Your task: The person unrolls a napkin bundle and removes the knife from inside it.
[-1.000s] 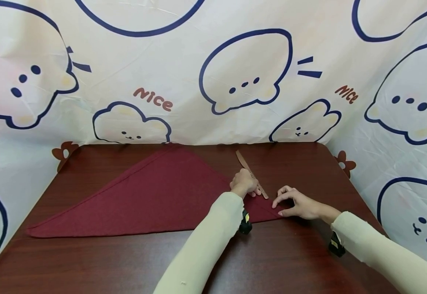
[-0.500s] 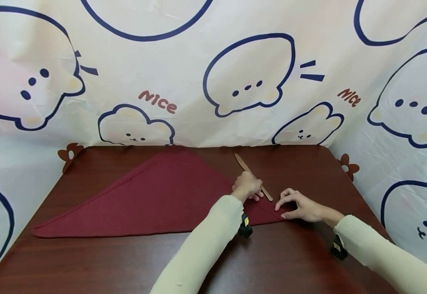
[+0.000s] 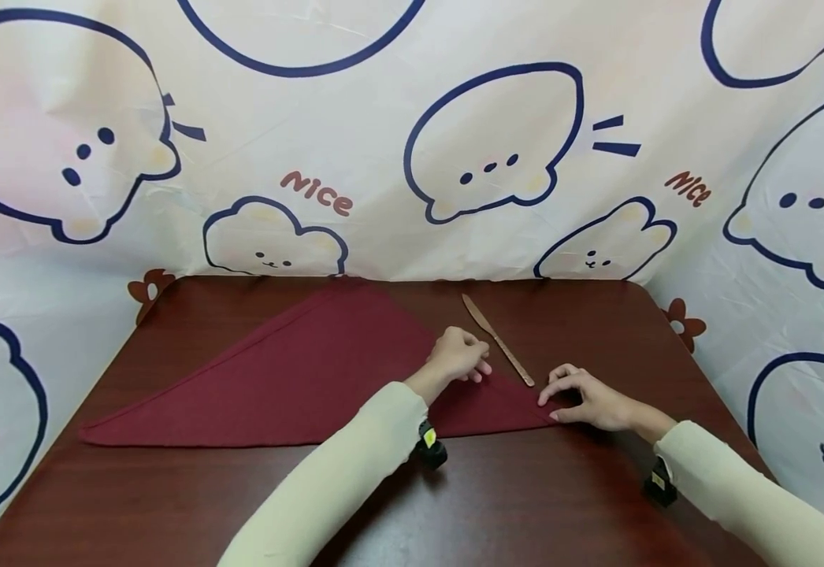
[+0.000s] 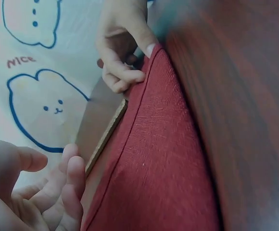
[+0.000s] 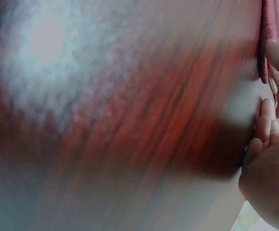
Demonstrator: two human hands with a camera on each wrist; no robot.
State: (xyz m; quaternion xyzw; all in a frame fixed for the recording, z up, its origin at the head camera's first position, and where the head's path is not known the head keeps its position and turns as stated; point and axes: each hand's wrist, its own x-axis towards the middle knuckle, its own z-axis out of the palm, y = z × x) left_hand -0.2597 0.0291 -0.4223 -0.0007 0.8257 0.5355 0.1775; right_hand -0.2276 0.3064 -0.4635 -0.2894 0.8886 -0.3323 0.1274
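A dark red cloth (image 3: 291, 378), folded to a triangle, lies across the table with its long edge toward me. My left hand (image 3: 458, 354) hovers at its right slanted edge, fingers loosely bent and nothing between them. Beyond that hand lies a copper-coloured table knife (image 3: 504, 349), its handle end close to the cloth's edge. At the cloth's right corner my right hand (image 3: 592, 402) holds the tip between thumb and forefinger. The left wrist view shows the right thumb (image 4: 144, 41) at the corner and a fingertip on the hemmed edge.
The brown table (image 3: 525, 504) has a patterned white curtain (image 3: 384, 157) along its back and both sides. A small black camera is strapped to each wrist.
My left hand has let go of the knife and drawn back to the left, leaving it on the table. My right hand stays at the corner. The head view has shifted slightly.
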